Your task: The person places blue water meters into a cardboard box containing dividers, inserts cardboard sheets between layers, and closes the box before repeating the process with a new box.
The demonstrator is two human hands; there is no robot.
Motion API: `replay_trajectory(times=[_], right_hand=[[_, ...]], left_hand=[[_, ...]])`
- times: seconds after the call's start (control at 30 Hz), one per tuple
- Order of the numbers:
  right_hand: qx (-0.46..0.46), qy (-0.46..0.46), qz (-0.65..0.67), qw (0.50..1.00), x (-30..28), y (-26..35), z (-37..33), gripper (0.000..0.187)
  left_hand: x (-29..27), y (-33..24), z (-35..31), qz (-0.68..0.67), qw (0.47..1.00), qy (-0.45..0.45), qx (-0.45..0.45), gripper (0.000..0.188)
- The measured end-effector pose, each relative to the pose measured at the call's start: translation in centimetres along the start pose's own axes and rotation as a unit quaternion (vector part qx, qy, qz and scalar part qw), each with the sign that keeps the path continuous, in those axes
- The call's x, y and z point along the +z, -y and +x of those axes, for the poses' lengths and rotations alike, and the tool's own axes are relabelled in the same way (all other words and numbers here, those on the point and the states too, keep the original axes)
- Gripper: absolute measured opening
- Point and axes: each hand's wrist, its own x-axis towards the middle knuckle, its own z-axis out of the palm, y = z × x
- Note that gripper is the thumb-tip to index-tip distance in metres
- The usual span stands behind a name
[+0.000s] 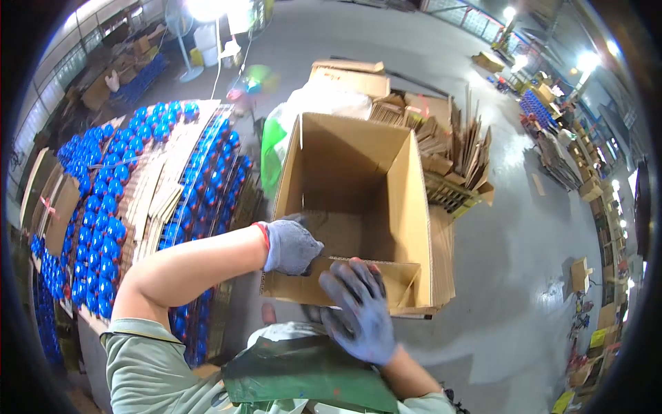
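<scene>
A large open cardboard box (408,193) stands right in front of me, and the part of its inside that shows is bare. My left hand (291,246), in a grey-blue work glove with a red cuff, is closed over the box's near edge on the left. Part of its grip is hidden behind the glove. Against the near side of the box rests my right hand (358,310), also gloved. Its fingers are stretched out and spread, with the tips at the near rim and nothing held in them.
Rows of shiny blue balls (103,234) and cardboard strips (162,183) fill a stack on the left. Behind the box are folded cardboard pieces (438,141) in a crate (448,196) and a white-and-green plastic bag (276,141). A fan (181,34) stands at the far left.
</scene>
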Motion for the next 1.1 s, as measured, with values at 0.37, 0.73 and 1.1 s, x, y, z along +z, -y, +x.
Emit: replay_trajectory(times=[0.37, 0.73, 1.1], right_hand=[[0.087, -0.188, 0.159, 0.965, 8.9, -7.5, -2.6, 0.106], [0.045, 0.0, -0.1, 0.994, 6.0, -6.3, -5.9, 0.068], [-0.109, 0.02, -0.046, 0.993, 7.4, -5.0, 3.3, 0.072]], left_hand=[[0.5, 2.3, 10.4, -0.068, 0.873, -0.481, 0.044, 0.037], [-2.5, 7.5, 12.1, 0.047, 0.835, -0.536, -0.11, 0.07], [14.7, 8.3, 16.0, 0.049, 0.897, -0.437, -0.03, 0.072]])
